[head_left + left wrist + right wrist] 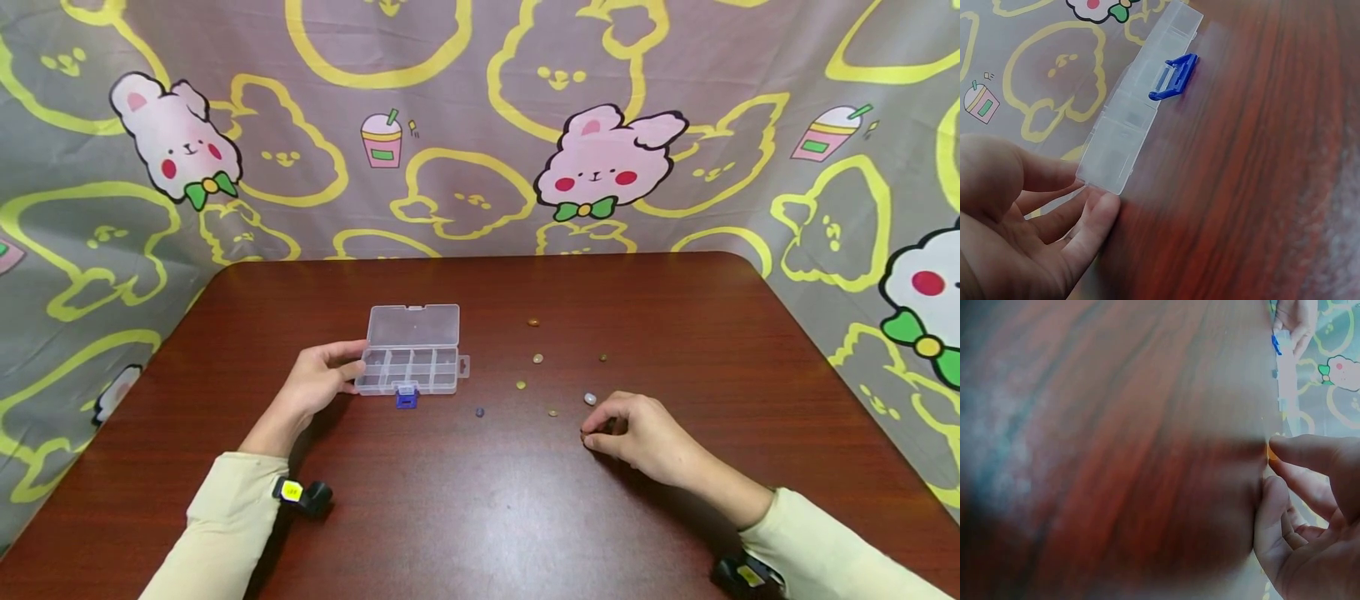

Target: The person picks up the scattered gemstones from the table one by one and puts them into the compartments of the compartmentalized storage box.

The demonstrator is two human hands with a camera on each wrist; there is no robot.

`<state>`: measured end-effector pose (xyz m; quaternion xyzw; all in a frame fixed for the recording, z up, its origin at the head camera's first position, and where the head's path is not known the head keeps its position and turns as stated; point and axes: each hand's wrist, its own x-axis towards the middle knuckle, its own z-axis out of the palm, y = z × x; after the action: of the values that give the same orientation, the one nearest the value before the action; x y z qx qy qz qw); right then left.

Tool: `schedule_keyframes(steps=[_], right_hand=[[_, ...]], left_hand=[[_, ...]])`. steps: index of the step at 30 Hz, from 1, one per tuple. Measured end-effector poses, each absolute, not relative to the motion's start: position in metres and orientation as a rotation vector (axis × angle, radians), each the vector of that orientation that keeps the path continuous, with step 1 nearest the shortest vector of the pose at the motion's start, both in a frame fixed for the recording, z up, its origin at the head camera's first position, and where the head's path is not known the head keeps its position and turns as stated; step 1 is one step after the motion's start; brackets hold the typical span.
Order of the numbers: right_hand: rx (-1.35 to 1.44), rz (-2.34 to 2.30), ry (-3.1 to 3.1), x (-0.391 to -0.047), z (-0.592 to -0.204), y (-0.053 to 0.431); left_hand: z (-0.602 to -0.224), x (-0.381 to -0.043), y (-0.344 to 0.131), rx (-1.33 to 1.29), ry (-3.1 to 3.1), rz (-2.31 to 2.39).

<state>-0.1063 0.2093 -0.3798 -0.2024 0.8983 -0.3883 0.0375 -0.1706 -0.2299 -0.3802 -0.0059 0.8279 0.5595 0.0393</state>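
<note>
A clear plastic compartment box [375, 388] with its lid [414, 325] tipped back lies on the table, left of centre. Its blue latch [407, 401] hangs at the front. My left hand [318, 379] grips the box's left end, thumb and fingers at the corner in the left wrist view. Off to the right, my right hand [641, 433] pinches a small amber-brown stone [1270, 452] between thumb and forefinger, low at the tabletop. Most of that stone is hidden by the fingertips. A whitish stone [590, 399] lies just beyond those fingers.
Between box and right hand lie more small stones: a blue one [480, 412], a yellow-green one [521, 385], a cream one [537, 358] and an orange-brown one [533, 322]. A dark green stone [603, 357] sits farther right. A patterned curtain [465, 125] hangs behind the brown table [480, 517].
</note>
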Motion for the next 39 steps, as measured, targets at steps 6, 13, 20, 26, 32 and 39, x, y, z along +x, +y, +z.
schedule_keyframes(steps=[6, 13, 20, 26, 32, 39], right_hand=[[-0.625, -1.151, 2.797, -0.106, -0.380, 0.209], [-0.591, -1.192, 2.753, -0.106, -0.380, 0.209], [-0.537, -1.247, 2.633, -0.107, -0.380, 0.210], [-0.510, -1.282, 2.583, -0.108, -0.379, 0.209], [-0.484, -1.334, 2.562, -0.108, -0.379, 0.205], [-0.470, -1.355, 2.549, -0.108, -0.378, 0.200]], left_hand=[[-0.382, -0.170, -0.229, -0.026, 2.550, 1.721], [-0.382, -0.170, -0.227, -0.032, 2.566, 1.727], [-0.381, -0.171, -0.229, -0.036, 2.589, 1.705], [-0.381, -0.171, -0.230, -0.021, 2.587, 1.693], [-0.379, -0.171, -0.227, -0.003, 2.588, 1.669], [-0.379, -0.172, -0.227, -0.012, 2.595, 1.652]])
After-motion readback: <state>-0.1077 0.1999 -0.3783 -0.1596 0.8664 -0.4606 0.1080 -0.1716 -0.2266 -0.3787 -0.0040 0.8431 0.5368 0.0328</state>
